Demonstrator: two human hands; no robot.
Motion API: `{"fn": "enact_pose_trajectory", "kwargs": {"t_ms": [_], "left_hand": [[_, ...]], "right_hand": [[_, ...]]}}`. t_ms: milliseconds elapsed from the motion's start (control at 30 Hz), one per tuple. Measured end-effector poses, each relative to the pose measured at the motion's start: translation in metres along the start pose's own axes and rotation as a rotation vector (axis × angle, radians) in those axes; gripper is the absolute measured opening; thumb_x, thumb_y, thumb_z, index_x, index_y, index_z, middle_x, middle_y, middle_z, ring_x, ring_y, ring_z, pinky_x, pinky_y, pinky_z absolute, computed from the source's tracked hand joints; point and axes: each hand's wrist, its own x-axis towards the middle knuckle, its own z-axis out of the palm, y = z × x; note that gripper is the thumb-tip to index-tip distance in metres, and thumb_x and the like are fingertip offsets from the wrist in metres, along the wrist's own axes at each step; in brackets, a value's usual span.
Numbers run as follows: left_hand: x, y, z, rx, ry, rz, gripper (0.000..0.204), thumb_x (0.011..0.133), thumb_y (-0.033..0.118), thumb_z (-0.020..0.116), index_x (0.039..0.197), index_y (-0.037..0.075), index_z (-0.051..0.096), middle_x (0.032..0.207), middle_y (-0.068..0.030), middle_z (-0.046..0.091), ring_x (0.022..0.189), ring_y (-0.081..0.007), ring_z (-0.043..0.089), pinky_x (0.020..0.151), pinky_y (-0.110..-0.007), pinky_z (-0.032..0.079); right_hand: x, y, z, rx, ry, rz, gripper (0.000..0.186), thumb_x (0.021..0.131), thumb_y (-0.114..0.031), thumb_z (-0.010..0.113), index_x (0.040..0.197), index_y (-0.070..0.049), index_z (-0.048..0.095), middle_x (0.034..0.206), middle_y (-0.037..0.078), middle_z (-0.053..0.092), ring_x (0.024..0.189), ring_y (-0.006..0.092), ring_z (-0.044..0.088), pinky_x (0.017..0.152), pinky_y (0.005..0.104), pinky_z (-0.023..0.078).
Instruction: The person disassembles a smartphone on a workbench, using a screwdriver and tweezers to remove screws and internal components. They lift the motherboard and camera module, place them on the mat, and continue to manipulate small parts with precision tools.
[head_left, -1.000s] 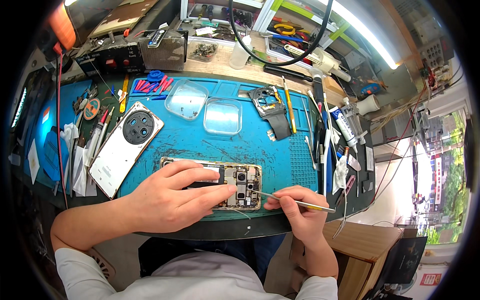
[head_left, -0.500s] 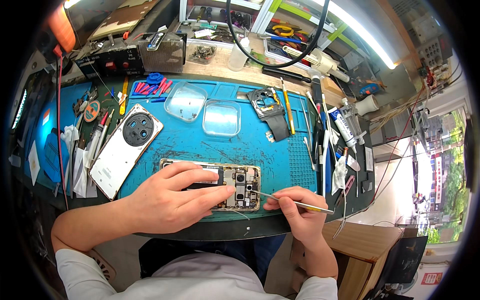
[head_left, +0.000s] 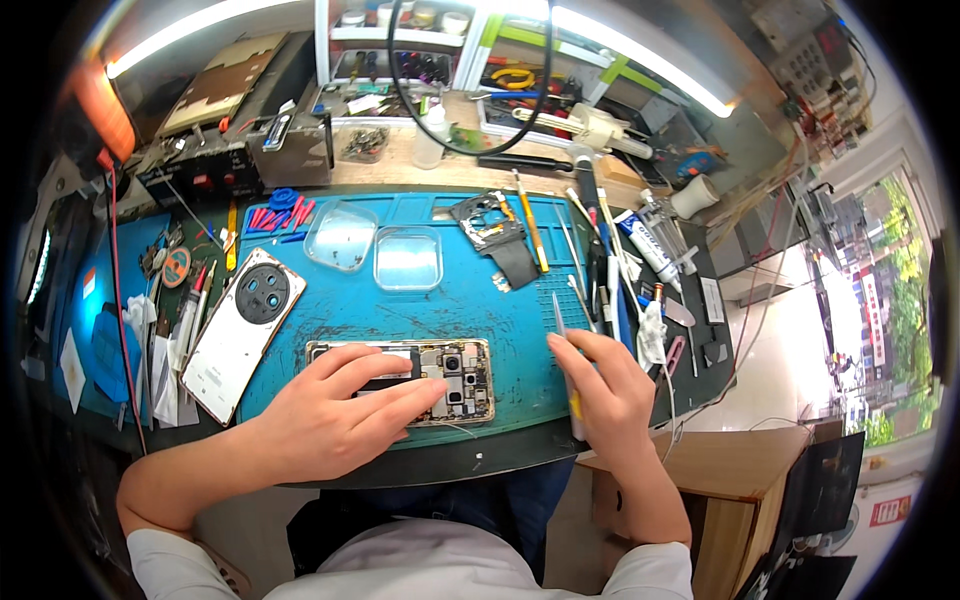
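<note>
An opened phone (head_left: 480, 405) lies on the blue work mat, its camera modules and circuit board bare. My left hand (head_left: 330, 415) rests across its left part with the fingers stretched out. The index fingertip touches near the camera modules, and the palm hides the phone's lower left. To the right of the phone, my right hand (head_left: 612, 392) is closed around silver pointed tweezers (head_left: 560, 312), tip directed away from me. The tweezers are clear of the phone. A white phone back cover (head_left: 235, 345) with a round black camera ring lies to the left.
Two clear plastic boxes (head_left: 408, 284) sit on the mat (head_left: 400, 312) behind the phone. A dark phone part with a flex (head_left: 515, 262) and a yellow pen-like tool (head_left: 530, 225) lie right of them. Tubes, swabs and tools crowd the right; a power supply (head_left: 205, 180) stands back left.
My right hand has moved right, away from the phone, and the tweezers turned from pointing left at the camera modules to pointing forward. My left hand stays on the phone. The view has shifted.
</note>
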Motion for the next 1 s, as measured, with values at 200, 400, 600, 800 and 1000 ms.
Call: {"fn": "enact_pose_trajectory", "kwargs": {"t_ms": [200, 400, 600, 800, 1000], "left_hand": [[-0.001, 0.000, -0.004, -0.050, 0.031, -0.004, 0.061, 0.076, 0.014, 0.084, 0.133, 0.007, 0.065, 0.121, -0.0011, 0.072, 0.114, -0.0236, 0.064, 0.101, -0.041, 0.052], [0.000, -0.004, -0.004, -0.018, 0.208, 0.011, 0.043, 0.076, 0.017, 0.085, 0.116, 0.008, 0.072, 0.103, -0.0011, 0.073, 0.094, -0.0217, 0.068, 0.088, -0.037, 0.053], [-0.010, -0.014, -0.010, -0.014, 0.246, 0.061, 0.021, 0.086, 0.028, 0.082, 0.097, 0.011, 0.077, 0.069, 0.0036, 0.060, 0.065, -0.0151, 0.060, 0.065, -0.032, 0.043], [-0.018, -0.012, -0.005, -0.124, 0.386, -0.020, 0.023, 0.093, 0.005, 0.069, 0.115, 0.001, 0.073, 0.077, -0.0031, 0.068, 0.063, -0.0189, 0.061, 0.056, -0.033, 0.041], [-0.002, 0.001, -0.008, -0.088, 0.442, -0.026, 0.046, 0.080, -0.016, 0.068, 0.123, -0.002, 0.070, 0.110, -0.0201, 0.069, 0.086, -0.0298, 0.067, 0.071, -0.035, 0.055]], "right_hand": [[0.008, 0.022, -0.017, -0.250, -0.051, -0.020, 0.041, 0.081, 0.001, 0.067, 0.120, -0.010, 0.075, 0.104, 0.005, 0.075, 0.094, 0.0222, 0.070, 0.079, 0.0344, 0.052], [0.014, 0.086, -0.044, -0.284, 0.125, 0.649, 0.014, 0.094, -0.018, 0.071, 0.103, -0.010, 0.077, 0.091, 0.011, 0.075, 0.081, 0.0307, 0.072, 0.071, 0.0385, 0.054], [0.013, 0.114, -0.056, -0.297, -0.084, 0.748, 0.018, 0.094, -0.026, 0.070, 0.101, -0.011, 0.078, 0.087, 0.013, 0.075, 0.080, 0.0343, 0.072, 0.074, 0.0442, 0.055], [0.007, 0.126, -0.067, -0.330, 0.094, 0.805, 0.022, 0.097, -0.023, 0.064, 0.111, -0.013, 0.077, 0.089, 0.012, 0.076, 0.088, 0.0374, 0.072, 0.081, 0.0473, 0.056], [-0.008, 0.115, -0.089, -0.348, -0.080, 0.905, 0.024, 0.094, -0.016, 0.062, 0.113, -0.010, 0.075, 0.103, 0.012, 0.077, 0.097, 0.0355, 0.072, 0.087, 0.0463, 0.056]]}}
